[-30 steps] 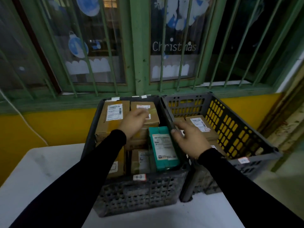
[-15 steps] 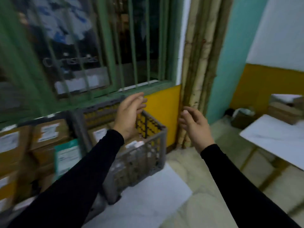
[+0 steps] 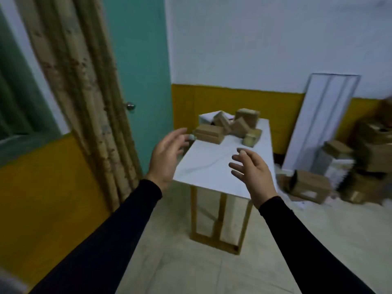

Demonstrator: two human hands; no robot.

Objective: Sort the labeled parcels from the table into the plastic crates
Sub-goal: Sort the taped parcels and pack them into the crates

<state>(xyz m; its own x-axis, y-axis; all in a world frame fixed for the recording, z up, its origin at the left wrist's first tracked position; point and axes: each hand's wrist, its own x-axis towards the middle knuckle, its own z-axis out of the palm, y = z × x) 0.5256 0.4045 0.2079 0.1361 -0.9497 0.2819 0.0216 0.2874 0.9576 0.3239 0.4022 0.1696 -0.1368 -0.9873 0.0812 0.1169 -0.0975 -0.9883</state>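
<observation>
The room is dim, with soft, even light and no hard shadows. The whole picture looks a bit fuzzy. The boxes (image 3: pixel 369 158) on the right are smeared with blur. The curtain (image 3: pixel 84 98) and door (image 3: pixel 146 60) lean and bend near the edges. No glare shows on the table (image 3: pixel 212 166).

No text, label, brand or number can be read. The brown parcels (image 3: pixel 230 126) piled at the far end of the white table (image 3: pixel 214 166), beyond both empty hands, are too blurred and small to show any label print, and the cardboard boxes (image 3: pixel 360 158) stacked to the right show no legible marking.
</observation>
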